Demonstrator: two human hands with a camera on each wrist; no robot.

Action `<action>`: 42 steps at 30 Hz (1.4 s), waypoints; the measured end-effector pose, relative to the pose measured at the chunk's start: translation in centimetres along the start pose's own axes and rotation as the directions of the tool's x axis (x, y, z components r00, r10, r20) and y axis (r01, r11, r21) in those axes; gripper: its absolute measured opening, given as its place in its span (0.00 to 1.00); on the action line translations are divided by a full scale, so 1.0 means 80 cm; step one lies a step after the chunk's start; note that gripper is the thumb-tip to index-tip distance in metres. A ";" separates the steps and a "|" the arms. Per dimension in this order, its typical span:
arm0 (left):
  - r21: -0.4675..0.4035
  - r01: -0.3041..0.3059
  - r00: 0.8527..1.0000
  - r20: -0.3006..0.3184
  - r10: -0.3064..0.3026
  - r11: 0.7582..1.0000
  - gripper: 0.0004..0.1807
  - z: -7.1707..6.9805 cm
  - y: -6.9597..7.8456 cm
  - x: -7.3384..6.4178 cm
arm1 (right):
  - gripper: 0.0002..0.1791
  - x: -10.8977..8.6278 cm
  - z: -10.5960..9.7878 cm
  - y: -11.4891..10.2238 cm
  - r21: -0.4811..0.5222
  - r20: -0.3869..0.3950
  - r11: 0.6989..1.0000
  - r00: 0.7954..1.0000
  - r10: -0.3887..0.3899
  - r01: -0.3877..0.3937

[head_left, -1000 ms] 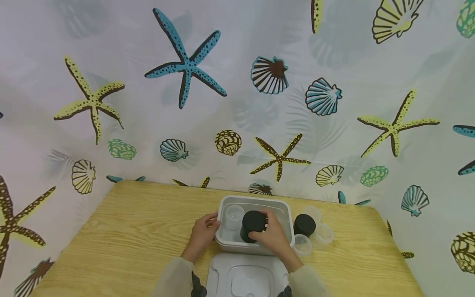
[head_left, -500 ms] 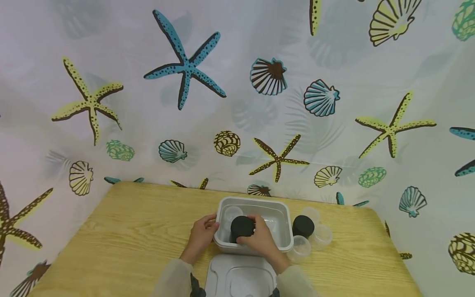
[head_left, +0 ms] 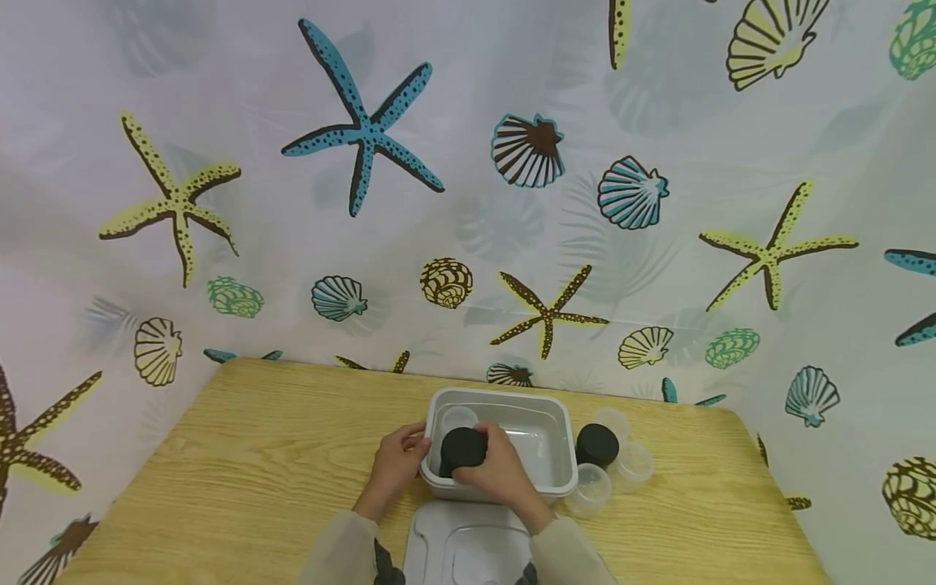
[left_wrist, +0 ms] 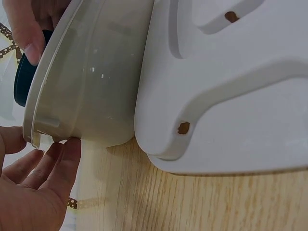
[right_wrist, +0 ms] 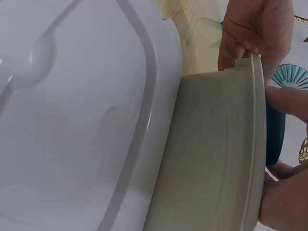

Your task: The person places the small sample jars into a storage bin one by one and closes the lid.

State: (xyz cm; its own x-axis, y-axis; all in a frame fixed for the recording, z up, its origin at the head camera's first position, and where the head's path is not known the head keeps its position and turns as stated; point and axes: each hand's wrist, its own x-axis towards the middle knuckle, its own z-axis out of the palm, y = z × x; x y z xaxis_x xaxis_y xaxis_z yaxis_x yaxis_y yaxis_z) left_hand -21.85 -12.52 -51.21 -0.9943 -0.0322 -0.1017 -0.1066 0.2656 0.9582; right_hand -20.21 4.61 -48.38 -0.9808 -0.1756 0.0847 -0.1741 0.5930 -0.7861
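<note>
My right hand [head_left: 500,466] grips a round black-topped container [head_left: 464,448] by its sides, low inside the left front corner of a light grey plastic storage box [head_left: 544,486]. In the right wrist view only a dark strip of the black container [right_wrist: 274,132] shows past the box rim. My left hand [head_left: 398,459] holds the box at its left end, thumb at the rim and fingers against the outer wall, as the left wrist view shows. A small clear cup [head_left: 459,418] stands in the box behind the black container.
The pale grey box lid [head_left: 468,548] lies flat on the wooden table [head_left: 278,455] in front of the box. Right of the box, another black-topped container [head_left: 597,445] stands among several clear cups [head_left: 634,463]. A shell-patterned curtain [head_left: 439,203] hangs behind.
The right hand has carried the black-topped container left inside the box, from near its middle to the left front corner. The left hand has stayed at the box's left end.
</note>
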 end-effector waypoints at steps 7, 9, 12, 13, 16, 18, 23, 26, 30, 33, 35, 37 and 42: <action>-0.007 0.016 1.000 0.002 -0.016 1.000 0.19 0.001 0.001 0.001 | 0.37 0.004 0.001 -0.001 0.023 0.039 0.999 0.998 0.041 -0.042; -0.010 0.020 1.000 0.004 -0.020 1.000 0.19 0.000 0.002 0.001 | 0.37 0.005 0.002 -0.002 0.027 0.049 0.998 0.998 0.047 -0.049; -0.016 0.021 1.000 0.006 -0.021 1.000 0.19 0.000 0.002 0.001 | 0.37 0.006 0.003 -0.002 0.034 0.060 0.998 0.997 0.055 -0.057; -0.020 0.020 1.000 0.006 -0.020 1.000 0.19 -0.001 0.001 0.000 | 0.36 0.007 0.004 -0.002 0.035 0.063 0.998 0.996 0.056 -0.058; -0.028 0.018 1.000 0.008 -0.018 0.999 0.19 -0.001 0.000 0.000 | 0.36 0.007 0.006 -0.003 0.034 0.068 0.997 0.996 0.062 -0.065; -0.035 0.019 1.000 0.008 -0.018 0.999 0.19 0.000 0.000 0.000 | 0.36 0.008 0.006 -0.003 0.031 0.069 0.997 0.996 0.063 -0.066; -0.046 0.016 1.000 0.012 -0.016 0.999 0.19 0.000 0.000 0.000 | 0.36 0.010 0.007 -0.003 0.027 0.074 0.997 0.995 0.063 -0.066; -0.043 0.008 1.000 0.014 -0.008 0.999 0.20 -0.001 0.000 0.000 | 0.36 0.011 0.008 -0.003 0.019 0.073 0.998 0.996 0.059 -0.060; -0.042 -0.002 1.000 0.013 0.003 0.999 0.20 -0.002 0.000 0.000 | 0.35 0.011 0.008 -0.002 0.016 0.074 0.999 0.996 0.048 -0.049; -0.049 -0.002 1.000 0.016 0.002 0.999 0.20 -0.002 0.001 -0.001 | 0.34 0.011 0.008 -0.002 0.023 0.082 0.999 0.996 0.040 -0.042; -0.045 -0.003 1.000 0.019 0.004 0.999 0.20 -0.002 0.001 -0.001 | 0.33 0.011 0.008 -0.002 0.022 0.088 0.999 0.996 0.034 -0.036; -0.041 0.002 1.000 0.020 -0.001 0.999 0.20 -0.002 0.001 -0.002 | 0.32 0.010 0.007 -0.003 0.020 0.093 0.999 0.995 0.032 -0.034; -0.028 0.004 1.000 0.029 -0.003 1.000 0.20 -0.003 0.000 -0.002 | 0.32 0.009 0.004 -0.004 0.008 0.090 1.000 0.996 0.024 -0.025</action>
State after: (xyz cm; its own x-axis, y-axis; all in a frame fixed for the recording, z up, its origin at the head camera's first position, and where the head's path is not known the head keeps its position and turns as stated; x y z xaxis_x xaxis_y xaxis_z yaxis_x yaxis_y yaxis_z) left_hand -21.71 -12.71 -51.11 -0.9936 -0.0054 -0.1126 -0.1107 0.2385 0.9648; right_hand -20.83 4.00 -48.25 -0.9728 -0.2314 0.0100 -0.1487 0.5908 -0.7930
